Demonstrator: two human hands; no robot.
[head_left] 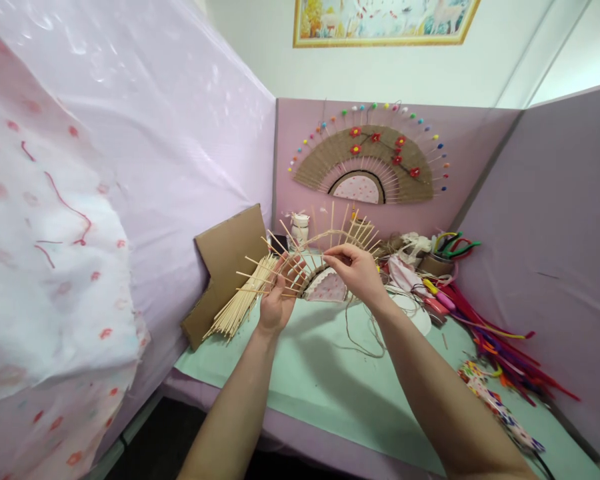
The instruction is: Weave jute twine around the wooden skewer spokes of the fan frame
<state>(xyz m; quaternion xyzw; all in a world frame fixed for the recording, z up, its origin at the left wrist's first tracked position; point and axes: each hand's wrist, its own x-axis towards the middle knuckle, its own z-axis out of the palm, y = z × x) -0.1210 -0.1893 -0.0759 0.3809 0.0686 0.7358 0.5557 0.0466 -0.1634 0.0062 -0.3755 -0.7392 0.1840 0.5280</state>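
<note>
A half-round fan frame (325, 285) of thin wooden sticks is held up above the table, its base covered in white cloth with pink spots. My left hand (279, 297) is closed around the sticks on the frame's left side. At the upper middle, my right hand (354, 267) pinches with thumb and forefinger near the sticks; the strand between its fingertips is too fine to make out. Pale twine (335, 233) weaves in an arc through the sticks. A loose length of twine (365, 350) hangs from the frame onto the green tabletop.
A bundle of sticks (245, 300) leans by cut cardboard (230, 250) on the left. A finished fan (365, 160) hangs on the back panel. At right lie pipe cleaners (495, 340), a glue gun (503, 407) with spotted covering, and a pot of coloured stems (437, 263).
</note>
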